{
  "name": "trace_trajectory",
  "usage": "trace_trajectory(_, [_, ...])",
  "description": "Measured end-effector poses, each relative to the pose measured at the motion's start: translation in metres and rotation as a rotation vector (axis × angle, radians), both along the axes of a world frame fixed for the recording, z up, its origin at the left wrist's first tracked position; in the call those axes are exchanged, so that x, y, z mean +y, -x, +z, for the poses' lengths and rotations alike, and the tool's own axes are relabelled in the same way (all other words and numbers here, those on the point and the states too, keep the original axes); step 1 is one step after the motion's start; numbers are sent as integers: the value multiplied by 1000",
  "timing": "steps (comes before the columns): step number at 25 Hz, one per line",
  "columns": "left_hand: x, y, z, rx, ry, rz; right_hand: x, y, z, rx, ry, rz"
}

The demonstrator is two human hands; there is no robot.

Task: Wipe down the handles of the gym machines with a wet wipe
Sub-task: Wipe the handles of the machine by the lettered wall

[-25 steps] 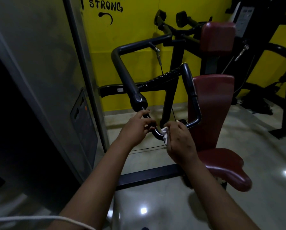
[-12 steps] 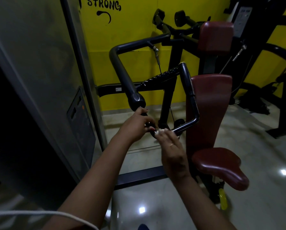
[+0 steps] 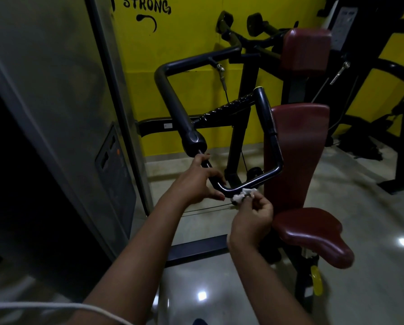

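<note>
A black looped handle [image 3: 257, 179] hangs off the machine's thick black arm [image 3: 173, 102] in front of me. My left hand [image 3: 196, 181] grips the handle's left leg just under the arm's rounded end. The bunched white wet wipe [image 3: 242, 194] is pinched in the fingers of my right hand [image 3: 252, 216], which presses it against the underside of the handle's bottom bar, near the left bend. A ribbed black grip [image 3: 229, 107] forms the top of the loop.
A dark red seat [image 3: 313, 233] and backrest [image 3: 297, 146] stand right of the handle, close to my right hand. A grey metal housing [image 3: 62, 113] fills the left. The yellow wall [image 3: 191, 38] and other black machines [image 3: 384, 102] lie behind. The tiled floor [image 3: 219, 289] is glossy.
My right hand has slid back and lower, from over the bar to beneath it, so the wipe shows plainly. My left hand has kept its grip on the handle's left leg.
</note>
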State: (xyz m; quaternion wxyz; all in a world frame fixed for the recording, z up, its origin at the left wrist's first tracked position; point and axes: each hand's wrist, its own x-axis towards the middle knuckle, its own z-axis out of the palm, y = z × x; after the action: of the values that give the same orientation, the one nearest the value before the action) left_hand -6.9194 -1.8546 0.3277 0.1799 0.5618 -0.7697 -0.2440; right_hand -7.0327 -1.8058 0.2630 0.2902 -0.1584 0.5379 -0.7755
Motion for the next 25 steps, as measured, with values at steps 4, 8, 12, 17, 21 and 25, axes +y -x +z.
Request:
trace_trajectory(4, [5,6,-3,-49,11,28,-10,-4,9,-592,-58,381])
trace_trajectory(8, [6,7,0,-99,12,43,-14,24,14,-502,-57,751])
trace_trajectory(12, [7,7,0,-95,7,43,-14,29,6,-561,6,694])
trace_trajectory(17, [7,7,3,-87,13,53,-19,45,8,-550,-4,674])
trace_trajectory(21, [6,12,7,-147,42,99,-5,45,7,-526,-53,599])
trace_trajectory(25, [6,24,22,-433,71,19,-6,51,16,-482,-12,435])
